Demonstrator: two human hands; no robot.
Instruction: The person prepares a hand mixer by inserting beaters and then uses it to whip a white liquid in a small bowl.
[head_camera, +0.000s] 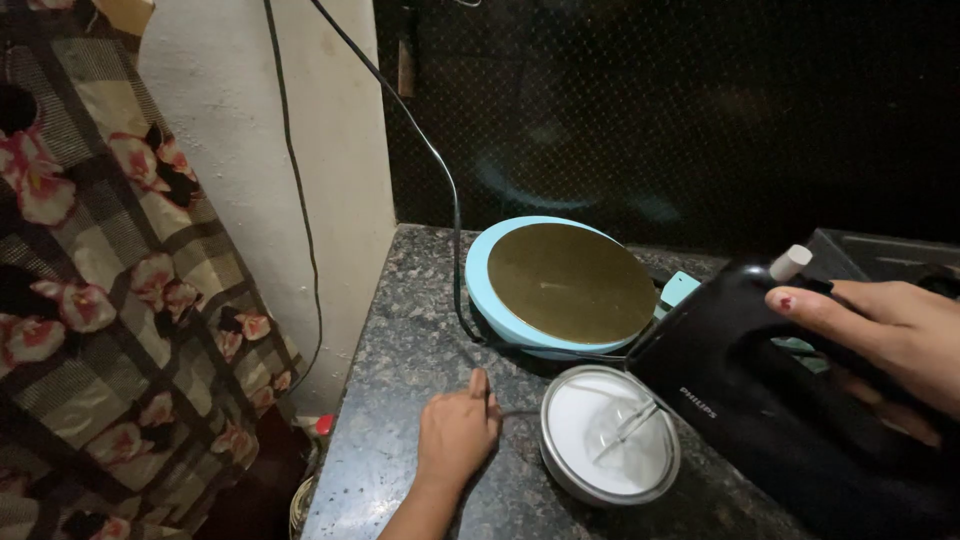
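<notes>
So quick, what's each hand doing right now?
Left hand: fingers curled, resting on the counter beside the steel bowl; whether it grips anything cannot be told.
Right hand: closed around the black hand mixer.

This is a home kitchen, shown by the speckled granite tabletop (400, 360), a black electric hand mixer (760, 390) over a steel bowl (610, 435) of white liquid, a round blue appliance (560, 285) at twelve o'clock, and a floral curtain (110, 280) at nine o'clock.
</notes>
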